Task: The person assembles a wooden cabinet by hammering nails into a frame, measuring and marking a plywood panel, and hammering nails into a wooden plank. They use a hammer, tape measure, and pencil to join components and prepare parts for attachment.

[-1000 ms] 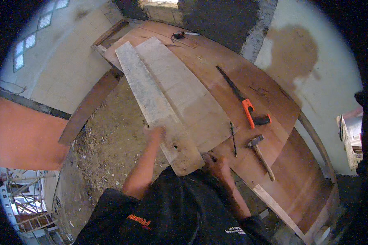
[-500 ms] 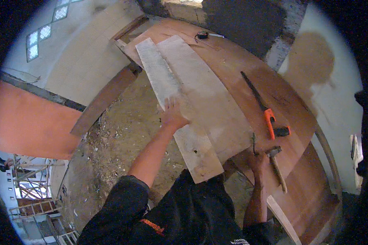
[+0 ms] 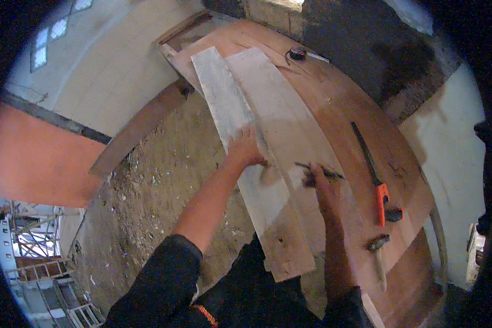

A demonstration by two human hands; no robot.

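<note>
A narrow pale plank [image 3: 221, 87] lies lengthwise along the left side of a wider pale board [image 3: 290, 126]. My left hand [image 3: 247, 148] presses flat on the plank around its middle, fingers stretched forward and the thumb out to the right. Over the wider board, my right hand [image 3: 327, 194] is closed round a thin dark tool [image 3: 333, 174], which pokes out on both sides of the fingers. Blur hides its exact kind.
Both boards rest on a brown wooden sheet [image 3: 344, 117]. To the right lie a handsaw [image 3: 381, 202] with an orange handle and a hammer [image 3: 380, 257]. A black tape measure [image 3: 298, 53] sits at the far end. Chips litter the dirt floor [image 3: 175, 164] at left.
My right hand has moved up and left, from beside the hammer to over the wider board, with the dark tool in it. My left hand stays on the plank. The view has shifted slightly.
</note>
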